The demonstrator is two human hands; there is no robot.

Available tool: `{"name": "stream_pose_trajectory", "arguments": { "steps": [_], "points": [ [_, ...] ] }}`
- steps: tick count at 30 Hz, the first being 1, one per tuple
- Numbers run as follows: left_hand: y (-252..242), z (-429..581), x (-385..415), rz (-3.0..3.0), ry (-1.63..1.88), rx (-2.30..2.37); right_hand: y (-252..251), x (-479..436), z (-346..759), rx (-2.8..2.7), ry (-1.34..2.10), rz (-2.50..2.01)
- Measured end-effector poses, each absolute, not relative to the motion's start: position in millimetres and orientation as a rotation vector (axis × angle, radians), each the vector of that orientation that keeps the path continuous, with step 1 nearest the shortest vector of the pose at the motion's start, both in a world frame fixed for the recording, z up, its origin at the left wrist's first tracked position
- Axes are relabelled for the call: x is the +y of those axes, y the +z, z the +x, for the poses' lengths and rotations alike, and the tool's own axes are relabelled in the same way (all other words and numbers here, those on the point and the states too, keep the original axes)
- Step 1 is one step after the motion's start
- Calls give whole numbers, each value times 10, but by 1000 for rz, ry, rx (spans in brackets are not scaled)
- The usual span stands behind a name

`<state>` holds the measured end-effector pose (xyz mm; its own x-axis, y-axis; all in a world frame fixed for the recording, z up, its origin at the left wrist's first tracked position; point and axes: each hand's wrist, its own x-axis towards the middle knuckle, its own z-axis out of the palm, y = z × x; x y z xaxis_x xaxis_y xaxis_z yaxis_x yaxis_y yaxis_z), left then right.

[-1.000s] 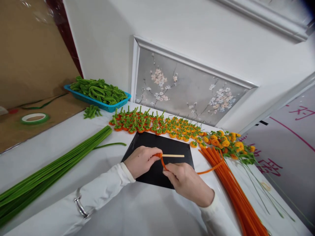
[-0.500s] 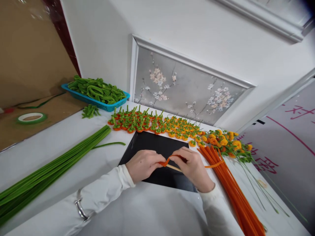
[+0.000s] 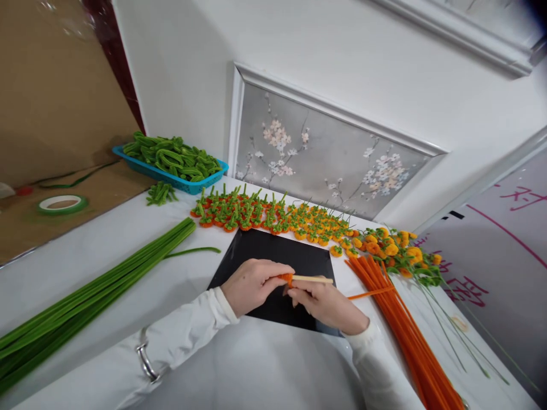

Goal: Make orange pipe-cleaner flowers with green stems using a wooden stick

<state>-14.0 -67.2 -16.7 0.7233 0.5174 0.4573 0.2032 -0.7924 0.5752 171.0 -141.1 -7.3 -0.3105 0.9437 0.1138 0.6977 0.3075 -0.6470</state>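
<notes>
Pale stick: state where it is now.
In the head view, right of centre, the pale stick juts from the left hand, beside the right hand.

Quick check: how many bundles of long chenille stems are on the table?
2: the green bundle left of the black mat, and the orange bundle right of it. None seems hidden.

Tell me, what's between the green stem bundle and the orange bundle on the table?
In the head view: a loose green stem, the black mat under the left hand and right hand, then an orange strip reaching the orange bundle.
</notes>
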Motion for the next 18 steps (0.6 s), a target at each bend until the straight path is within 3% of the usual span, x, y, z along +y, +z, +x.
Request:
{"name": "stream_pose_trajectory", "arguments": {
  "steps": [11,18],
  "points": [
    [-183,-200,-551,2544,823,774,66,-1574,1605,-2264,145,-1576],
    [-186,-182,-574,2632,680,625,84,-1503,1682,-2053,144,-1469]
  ]
}}
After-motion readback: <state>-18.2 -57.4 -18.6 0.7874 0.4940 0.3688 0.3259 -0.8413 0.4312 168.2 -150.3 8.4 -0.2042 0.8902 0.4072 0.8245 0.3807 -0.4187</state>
